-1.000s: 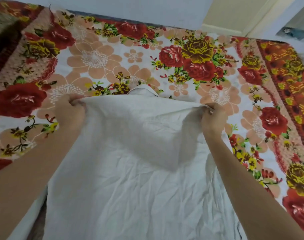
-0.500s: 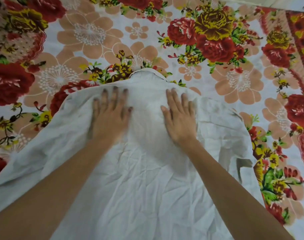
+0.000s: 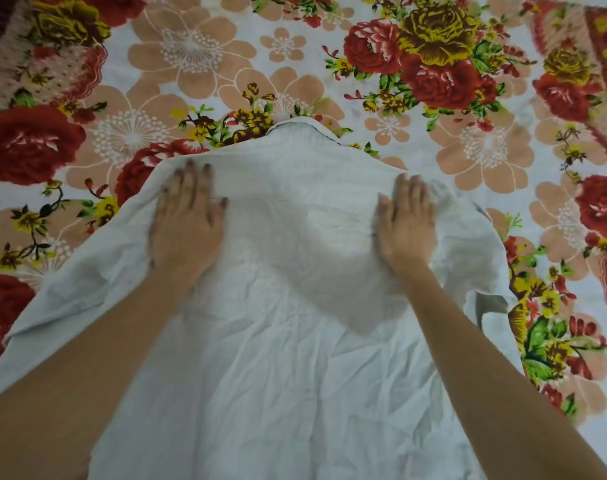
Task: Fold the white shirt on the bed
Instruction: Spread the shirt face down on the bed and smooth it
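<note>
On the middle of the bed, toward its near edge, the white shirt point(image 3: 295, 341) is laid flat and spread wide, heavily creased, with its collar point(image 3: 300, 128) pointed at the far edge. The lower part of the shirt is cut off by the bottom of the view, and no front or buttons can be made out. One sleeve point(image 3: 63, 299) is spread toward the bed's left side; the other sleeve point(image 3: 475, 244) is bunched and partly folded over toward the right side, and its end is hard to make out. The left hand point(image 3: 188, 223) is pressed flat on the cloth below the collar, fingers extended, nothing gripped. The right hand point(image 3: 404, 223) is likewise laid flat and released, well apart from the left. Both hands are somewhat blurred; both bare forearms are cut off by the lower corners. The bed is covered by a floral bedsheet point(image 3: 485, 150) with red, yellow and peach blooms on white. Of the room, nothing legible is shown beyond a pale sliver at the top right corner.
</note>
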